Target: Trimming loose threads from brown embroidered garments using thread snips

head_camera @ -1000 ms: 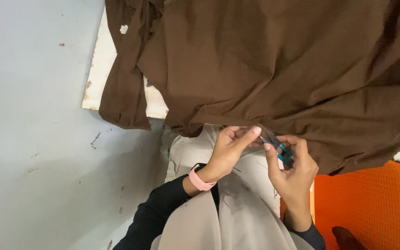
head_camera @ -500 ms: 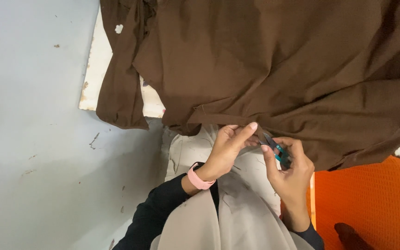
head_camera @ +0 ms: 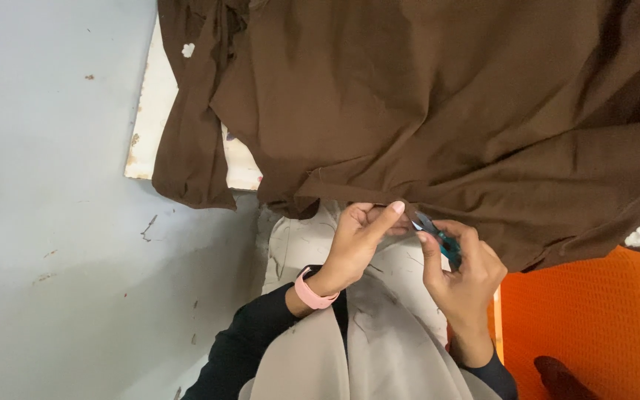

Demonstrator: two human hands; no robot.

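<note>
Left hand [head_camera: 361, 241] fingers are pinching the brown garment [head_camera: 438, 111] hem, right hand [head_camera: 461, 270] fingers clamping blue thread snips [head_camera: 438, 237], trimming; next likely needs closing blades cleanly on the thread.

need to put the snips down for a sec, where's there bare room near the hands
Bare room: the grey floor left of the brown fabric and white board. Crowded: the left hand and right hand, holding the blue snips, work at the fabric's hem over the lap. The orange seat shows some bare surface at right.
</note>
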